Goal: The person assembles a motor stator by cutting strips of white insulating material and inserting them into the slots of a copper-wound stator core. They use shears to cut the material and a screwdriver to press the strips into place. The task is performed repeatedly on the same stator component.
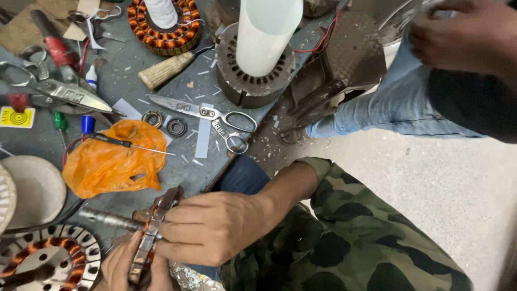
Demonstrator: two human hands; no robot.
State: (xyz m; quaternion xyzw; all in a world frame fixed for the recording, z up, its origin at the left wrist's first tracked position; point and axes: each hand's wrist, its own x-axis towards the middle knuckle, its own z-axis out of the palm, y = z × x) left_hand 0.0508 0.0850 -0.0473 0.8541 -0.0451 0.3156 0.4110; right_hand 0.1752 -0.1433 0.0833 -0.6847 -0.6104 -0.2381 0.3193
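A square yellow label (16, 117) is lying at the bench's (186, 167) left edge, beside a crumpled orange plastic bag (110, 161). At the bench's near edge, the right hand (210, 227) is curling palm-down, grasping a rusty rotor (152, 231) on its steel shaft (110, 219). The left hand (126, 267) is gripping the rotor from beneath.

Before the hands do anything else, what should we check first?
1. Right hand grips the motor rotor: ok.
2. Left hand supports the rotor from below: ok.
3. Rotor shaft free of clutter: ok.
4. Scissors lie apart from both hands: ok.
5. Orange plastic bag close to the shaft: not ok.
6. Rotor's far face undamaged: cannot tell, hidden.
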